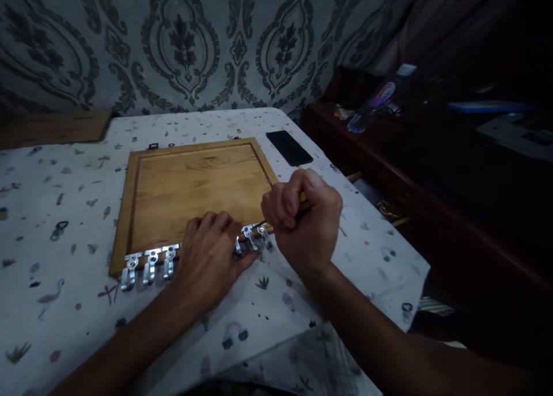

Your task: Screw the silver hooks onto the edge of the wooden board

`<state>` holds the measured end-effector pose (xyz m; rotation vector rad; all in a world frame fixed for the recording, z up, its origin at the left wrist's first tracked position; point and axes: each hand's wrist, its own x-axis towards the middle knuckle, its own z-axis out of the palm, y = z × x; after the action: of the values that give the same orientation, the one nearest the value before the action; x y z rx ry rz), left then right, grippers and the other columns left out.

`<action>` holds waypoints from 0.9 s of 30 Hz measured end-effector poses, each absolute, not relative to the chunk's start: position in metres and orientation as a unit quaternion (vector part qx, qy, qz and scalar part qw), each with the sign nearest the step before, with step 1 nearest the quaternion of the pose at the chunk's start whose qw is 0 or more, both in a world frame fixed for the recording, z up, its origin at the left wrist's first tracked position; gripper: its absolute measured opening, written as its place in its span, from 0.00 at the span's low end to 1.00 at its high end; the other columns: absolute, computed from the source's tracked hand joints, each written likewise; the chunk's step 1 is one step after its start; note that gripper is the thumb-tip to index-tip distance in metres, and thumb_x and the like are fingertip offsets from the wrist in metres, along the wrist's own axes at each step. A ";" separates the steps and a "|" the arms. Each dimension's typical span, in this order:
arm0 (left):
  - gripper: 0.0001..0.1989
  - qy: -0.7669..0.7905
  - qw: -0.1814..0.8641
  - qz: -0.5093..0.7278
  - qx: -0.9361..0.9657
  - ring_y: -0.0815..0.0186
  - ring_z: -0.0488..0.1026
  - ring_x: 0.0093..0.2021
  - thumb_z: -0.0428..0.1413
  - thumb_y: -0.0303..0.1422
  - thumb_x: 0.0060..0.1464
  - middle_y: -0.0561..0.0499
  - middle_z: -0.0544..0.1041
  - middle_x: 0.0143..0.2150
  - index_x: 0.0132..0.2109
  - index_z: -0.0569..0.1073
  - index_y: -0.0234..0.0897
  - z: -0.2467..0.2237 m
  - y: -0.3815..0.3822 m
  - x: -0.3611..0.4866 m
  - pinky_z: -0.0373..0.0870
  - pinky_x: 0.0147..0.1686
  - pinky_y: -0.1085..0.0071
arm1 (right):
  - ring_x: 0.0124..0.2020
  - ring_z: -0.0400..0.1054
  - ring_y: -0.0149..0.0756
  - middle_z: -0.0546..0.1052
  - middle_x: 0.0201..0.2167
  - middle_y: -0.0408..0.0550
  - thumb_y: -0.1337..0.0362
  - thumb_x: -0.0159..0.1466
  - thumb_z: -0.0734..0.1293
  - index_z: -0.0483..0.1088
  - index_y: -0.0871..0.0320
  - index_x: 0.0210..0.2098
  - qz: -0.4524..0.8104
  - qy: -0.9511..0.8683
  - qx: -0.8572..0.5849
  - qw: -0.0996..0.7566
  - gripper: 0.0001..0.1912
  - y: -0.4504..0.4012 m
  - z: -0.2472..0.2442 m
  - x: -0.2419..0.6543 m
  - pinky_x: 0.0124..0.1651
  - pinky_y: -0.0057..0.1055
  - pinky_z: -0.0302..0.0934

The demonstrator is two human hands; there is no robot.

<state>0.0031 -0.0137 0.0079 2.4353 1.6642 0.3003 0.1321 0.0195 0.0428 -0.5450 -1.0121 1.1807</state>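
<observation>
A wooden board (199,183) with a raised frame lies flat on the table. Along its near edge runs a metal hook rail (152,263) with several silvery hooks. My left hand (207,257) presses over the middle of this edge, fingers on the board and thumb by the hooks, gripping rail and board together. It covers the rail's middle. My right hand (306,220) is closed in a fist around a screwdriver (304,200); a bit of yellow handle shows. The thin shaft slants down left to the rail's right end, where its tip meets the metal near a hook.
A black phone (289,148) lies right of the board on the patterned tablecloth (56,211). Cardboard (60,126) rests at the back left. Beyond the table's right edge, a plastic bottle (380,99) leans on dark red furniture (389,177). A patterned wall stands behind.
</observation>
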 end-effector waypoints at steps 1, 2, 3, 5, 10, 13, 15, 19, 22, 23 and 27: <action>0.17 0.559 0.090 0.103 0.818 0.52 0.68 0.47 0.57 0.45 0.56 0.47 0.74 0.43 0.45 0.74 0.37 0.008 -0.013 0.003 0.64 0.46 0.53 | 0.12 0.41 0.23 0.52 0.10 0.34 0.58 0.61 0.65 0.56 0.55 0.15 0.529 -0.450 -0.244 0.677 0.22 0.020 0.043 0.131 0.17 0.25 0.41; 0.17 0.558 0.090 0.106 0.818 0.53 0.68 0.47 0.57 0.46 0.56 0.47 0.74 0.43 0.44 0.74 0.37 0.008 -0.013 0.003 0.63 0.46 0.54 | 0.12 0.42 0.23 0.52 0.10 0.34 0.57 0.61 0.66 0.56 0.55 0.15 0.531 -0.450 -0.247 0.675 0.22 0.020 0.042 0.130 0.17 0.25 0.41; 0.17 0.557 0.091 0.108 0.818 0.53 0.68 0.47 0.57 0.46 0.56 0.47 0.74 0.43 0.44 0.74 0.37 0.008 -0.013 0.003 0.63 0.46 0.54 | 0.12 0.42 0.23 0.52 0.10 0.34 0.56 0.61 0.66 0.56 0.55 0.15 0.532 -0.449 -0.253 0.672 0.22 0.021 0.042 0.129 0.17 0.26 0.41; 0.17 0.556 0.092 0.109 0.819 0.54 0.68 0.47 0.57 0.46 0.56 0.47 0.75 0.43 0.44 0.74 0.37 0.007 -0.013 0.003 0.63 0.46 0.55 | 0.12 0.42 0.23 0.52 0.10 0.33 0.55 0.61 0.66 0.56 0.55 0.15 0.531 -0.450 -0.261 0.669 0.23 0.021 0.041 0.127 0.17 0.26 0.41; 0.17 0.556 0.089 0.113 0.818 0.53 0.68 0.47 0.56 0.46 0.57 0.46 0.75 0.43 0.43 0.74 0.37 0.006 -0.012 0.003 0.63 0.46 0.54 | 0.12 0.43 0.24 0.51 0.10 0.33 0.52 0.64 0.64 0.56 0.55 0.16 0.528 -0.461 -0.261 0.664 0.24 0.024 0.039 0.124 0.17 0.26 0.42; 0.17 0.558 0.086 0.119 0.817 0.53 0.69 0.47 0.57 0.46 0.57 0.47 0.75 0.42 0.43 0.74 0.37 0.005 -0.013 0.002 0.64 0.46 0.53 | 0.12 0.43 0.24 0.51 0.11 0.34 0.52 0.64 0.64 0.55 0.55 0.16 0.528 -0.461 -0.265 0.662 0.24 0.024 0.037 0.124 0.17 0.26 0.41; 0.17 0.556 0.087 0.122 0.817 0.53 0.69 0.47 0.56 0.46 0.57 0.47 0.75 0.42 0.43 0.74 0.36 0.005 -0.013 0.002 0.64 0.46 0.53 | 0.13 0.44 0.25 0.52 0.11 0.34 0.53 0.64 0.65 0.56 0.55 0.16 0.525 -0.467 -0.271 0.658 0.24 0.024 0.036 0.123 0.18 0.26 0.42; 0.17 0.556 0.092 0.120 0.817 0.52 0.69 0.47 0.56 0.47 0.57 0.47 0.75 0.43 0.42 0.74 0.36 0.006 -0.014 0.003 0.64 0.46 0.52 | 0.15 0.48 0.26 0.55 0.13 0.36 0.57 0.66 0.64 0.58 0.55 0.17 0.466 -0.480 -0.283 0.687 0.22 0.020 0.032 0.119 0.19 0.27 0.45; 0.17 0.557 0.088 0.111 0.818 0.52 0.69 0.47 0.56 0.46 0.57 0.47 0.75 0.43 0.41 0.73 0.36 0.007 -0.014 0.003 0.64 0.46 0.52 | 0.16 0.50 0.27 0.56 0.15 0.37 0.57 0.67 0.63 0.58 0.55 0.17 0.420 -0.472 -0.302 0.714 0.23 0.018 0.030 0.114 0.20 0.28 0.46; 0.17 0.557 0.086 0.108 0.819 0.52 0.69 0.47 0.56 0.46 0.57 0.47 0.75 0.43 0.41 0.73 0.36 0.008 -0.014 0.003 0.64 0.46 0.52 | 0.16 0.50 0.27 0.56 0.15 0.37 0.56 0.67 0.63 0.57 0.54 0.17 0.412 -0.469 -0.310 0.717 0.23 0.017 0.029 0.113 0.20 0.28 0.46; 0.17 0.557 0.081 0.102 0.821 0.52 0.69 0.47 0.56 0.47 0.57 0.46 0.75 0.43 0.41 0.73 0.35 0.007 -0.013 0.002 0.64 0.46 0.53 | 0.15 0.50 0.27 0.55 0.14 0.36 0.55 0.66 0.63 0.57 0.54 0.18 0.411 -0.457 -0.328 0.717 0.23 0.017 0.028 0.112 0.19 0.27 0.46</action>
<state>0.0022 -0.0132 0.0070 2.4535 1.6644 0.3040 0.1118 0.0168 0.0282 -0.7264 -1.0119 0.9095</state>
